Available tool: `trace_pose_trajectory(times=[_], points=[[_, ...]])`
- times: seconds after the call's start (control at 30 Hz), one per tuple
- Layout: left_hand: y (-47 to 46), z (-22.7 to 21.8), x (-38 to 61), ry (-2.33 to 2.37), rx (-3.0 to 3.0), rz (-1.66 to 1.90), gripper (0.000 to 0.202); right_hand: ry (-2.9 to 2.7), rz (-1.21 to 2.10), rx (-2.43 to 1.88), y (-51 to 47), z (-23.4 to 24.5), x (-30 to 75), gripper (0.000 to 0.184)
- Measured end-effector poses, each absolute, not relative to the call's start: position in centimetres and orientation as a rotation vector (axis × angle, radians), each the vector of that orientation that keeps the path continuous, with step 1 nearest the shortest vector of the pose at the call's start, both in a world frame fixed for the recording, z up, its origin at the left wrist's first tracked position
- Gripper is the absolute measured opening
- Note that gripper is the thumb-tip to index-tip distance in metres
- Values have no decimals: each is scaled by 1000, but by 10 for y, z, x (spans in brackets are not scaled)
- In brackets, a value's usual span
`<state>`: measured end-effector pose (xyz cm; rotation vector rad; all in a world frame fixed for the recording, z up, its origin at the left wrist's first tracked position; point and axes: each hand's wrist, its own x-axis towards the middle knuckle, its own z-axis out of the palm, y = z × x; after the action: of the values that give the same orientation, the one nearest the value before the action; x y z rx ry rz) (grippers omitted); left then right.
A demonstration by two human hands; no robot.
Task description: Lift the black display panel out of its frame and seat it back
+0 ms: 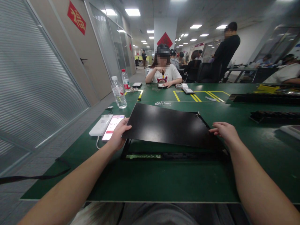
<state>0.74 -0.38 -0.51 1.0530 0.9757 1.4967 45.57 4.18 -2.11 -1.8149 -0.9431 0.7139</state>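
Note:
A thin, glossy black flat panel (164, 125), which looks like a screen panel, lies tilted above a black rectangular frame (187, 156), with its left side raised. My left hand (119, 134) grips the panel's left edge, thumb on top and fingers beneath. At the right edge, my right hand (223, 132) holds the panel between its fingertips, with some fingers partly bent. Along the frame's near side runs a green circuit board strip (143, 156). Most of the frame's inside is hidden under the panel.
Left of the panel lie a lit phone (113, 127) and a white power bank (101, 125) with a cable. A water bottle (119, 93) stands behind them. Black strip-like parts (269, 116) lie at right. Across the green table (164, 184) sits a person (164, 70).

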Motion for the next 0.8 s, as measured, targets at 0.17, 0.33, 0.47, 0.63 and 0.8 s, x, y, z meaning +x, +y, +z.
trace_pose_trajectory(times=[0.17,0.33,0.47,0.63,0.8], points=[[-4,-6,8,983,1056,1475,38,-969,685,-1839,42,-23,458,15],[-2,-10,7,974,1030,1461,40,-966,676,-1866,39,-20,456,14],[-1,-13,5,974,1014,1438,41,-1011,639,-1891,41,-24,461,16],[-3,-14,8,985,1003,1412,45,-1139,489,-2017,42,-27,467,18],[-6,-12,11,1009,897,1442,42,-1238,407,-2089,42,-24,466,20]])
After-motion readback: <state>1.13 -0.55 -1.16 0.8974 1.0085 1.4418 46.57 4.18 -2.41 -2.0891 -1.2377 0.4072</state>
